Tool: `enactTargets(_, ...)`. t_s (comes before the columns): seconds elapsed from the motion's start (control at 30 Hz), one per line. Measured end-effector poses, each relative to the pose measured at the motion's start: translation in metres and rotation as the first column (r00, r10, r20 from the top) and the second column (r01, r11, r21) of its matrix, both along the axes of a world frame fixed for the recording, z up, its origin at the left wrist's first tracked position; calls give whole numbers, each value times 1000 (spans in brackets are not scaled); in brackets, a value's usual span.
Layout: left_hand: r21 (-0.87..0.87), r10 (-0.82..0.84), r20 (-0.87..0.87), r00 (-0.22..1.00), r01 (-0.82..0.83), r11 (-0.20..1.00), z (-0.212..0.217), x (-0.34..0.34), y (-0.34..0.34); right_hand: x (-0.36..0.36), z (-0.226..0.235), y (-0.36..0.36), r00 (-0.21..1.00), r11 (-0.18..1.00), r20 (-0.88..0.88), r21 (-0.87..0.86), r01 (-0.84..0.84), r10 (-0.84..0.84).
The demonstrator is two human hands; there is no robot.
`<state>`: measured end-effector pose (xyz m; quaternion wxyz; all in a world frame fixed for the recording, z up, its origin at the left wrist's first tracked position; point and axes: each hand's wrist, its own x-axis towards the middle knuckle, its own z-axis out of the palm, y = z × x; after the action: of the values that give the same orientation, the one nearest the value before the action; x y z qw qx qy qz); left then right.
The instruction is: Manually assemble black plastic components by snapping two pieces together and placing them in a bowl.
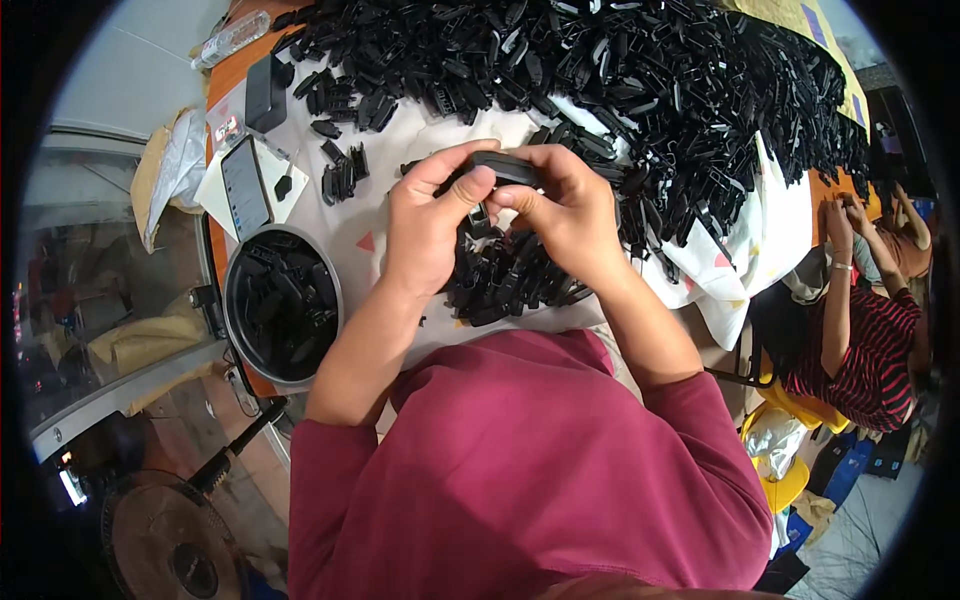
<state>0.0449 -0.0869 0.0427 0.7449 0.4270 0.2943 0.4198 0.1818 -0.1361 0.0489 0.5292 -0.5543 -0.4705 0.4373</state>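
Observation:
Between my two hands is a small, elongated black plastic part, held up over the table. My left hand pinches its left end with thumb and forefinger. On its right end my right hand closes in the same way, thumb below and fingers behind. Just below the hands lies a small heap of similar black parts, partly hidden by my wrists. A far larger pile of black parts spreads across the back of the table. What kind of part it is, I cannot make out.
At the left stands a round tub with black parts inside. Behind it are a phone, a black box and a clear bottle. A floor fan stands lower left. Another person sits at the right.

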Motion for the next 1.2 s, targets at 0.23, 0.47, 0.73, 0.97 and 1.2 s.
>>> enactTargets(0.23, 555, 464, -710, 529, 16, 831, 18, -90, -16, -4, -23, 14, 790, 953, 548, -48, -300, 276)
enactTargets(0.47, 649, 694, -649, -311, 249, 719, 4, -169, -25, -3, -59, 10, 337, 946, 909, -148, -288, 245)
enactTargets(0.73, 608, 647, -756, 103, 476, 635, -26, -59, 49, 17, -35, 3, 663, 983, 734, -182, -14, 145)
enactTargets(0.97, 449, 425, -885, 189, 583, 677, -27, -24, 69, 28, -34, -4, 957, 991, 280, -82, 103, -76)
enactTargets(1.2, 467, 42, -322, 946, 120, 876, -8, -14, 36, 8, -17, 9, 992, 992, -5, 10, -128, 129)
